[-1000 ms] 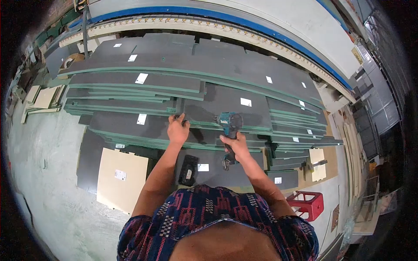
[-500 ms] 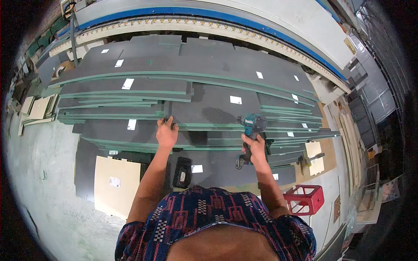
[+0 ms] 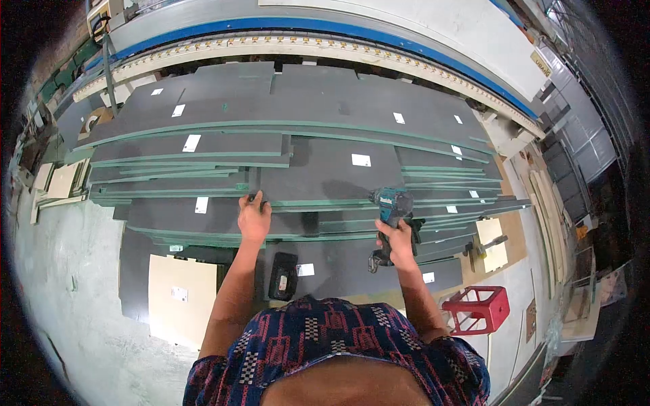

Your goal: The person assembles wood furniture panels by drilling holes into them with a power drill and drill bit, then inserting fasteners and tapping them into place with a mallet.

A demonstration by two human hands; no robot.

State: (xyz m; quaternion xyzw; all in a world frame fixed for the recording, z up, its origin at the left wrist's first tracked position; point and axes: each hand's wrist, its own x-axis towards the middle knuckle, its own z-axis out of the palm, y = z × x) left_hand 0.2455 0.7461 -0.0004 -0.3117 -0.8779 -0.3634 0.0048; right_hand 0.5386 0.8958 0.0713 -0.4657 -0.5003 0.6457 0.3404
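Observation:
In my right hand (image 3: pixel 398 242) is a teal and black cordless drill (image 3: pixel 391 203), its front end pointing left above the panels. My fingers wrap round its grip. My left hand (image 3: pixel 254 220) is closed at the front edge of a dark grey panel (image 3: pixel 325 169) with green edges. A small dark thing shows at its fingertips, too small to name. Nearer my body, a black open case (image 3: pixel 282 277) lies on a lower panel, between my forearms. White labels (image 3: pixel 361 160) are stuck on several panels.
A long machine with a blue strip (image 3: pixel 305 27) runs behind the stacked panels. A cream board (image 3: pixel 181 294) lies at the front left. On the right are a red plastic stool (image 3: pixel 479 310), another cream board (image 3: pixel 492 245) and long wooden strips (image 3: pixel 547 223).
My view has shifted slightly. The drill and my right hand sit a little lower over the panels. My left hand stays by the panel edge, its fingers drawn closer together.

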